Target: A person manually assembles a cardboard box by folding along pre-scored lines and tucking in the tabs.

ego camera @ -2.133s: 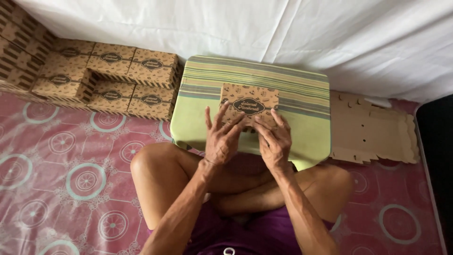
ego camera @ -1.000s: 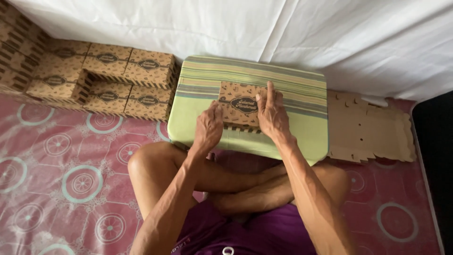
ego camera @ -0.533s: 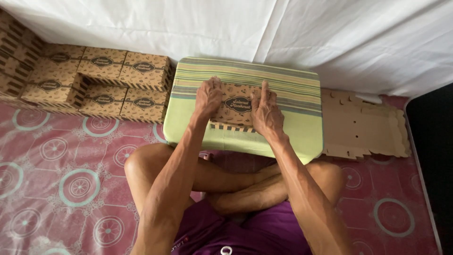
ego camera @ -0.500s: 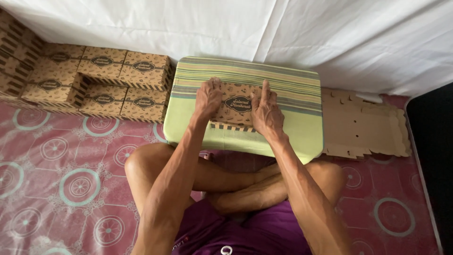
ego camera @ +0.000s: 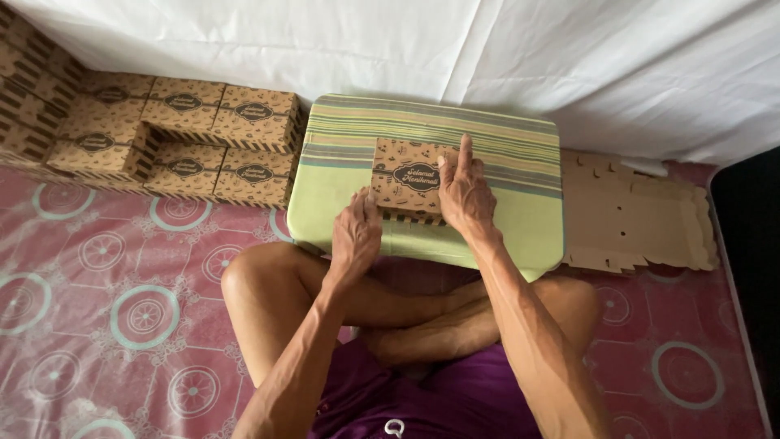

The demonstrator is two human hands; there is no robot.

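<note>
Brown cardboard box [ego camera: 410,177] lies on the striped green cushion [ego camera: 520,236]; right hand [ego camera: 465,195] presses it flat, fingers spread, while left hand [ego camera: 356,234] steadies its near corner, fingers together.

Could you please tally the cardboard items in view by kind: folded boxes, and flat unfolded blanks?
Folded box under the hands (left hand, right hand) on the striped cushion: 1
Folded boxes stacked at left, those fully visible: 6
Flat blanks pile at right: 1 pile, sheets uncountable
Total: 7 boxes, 1 pile

Bare arms and legs, purple shorts with a small white drawstring toggle.
</note>
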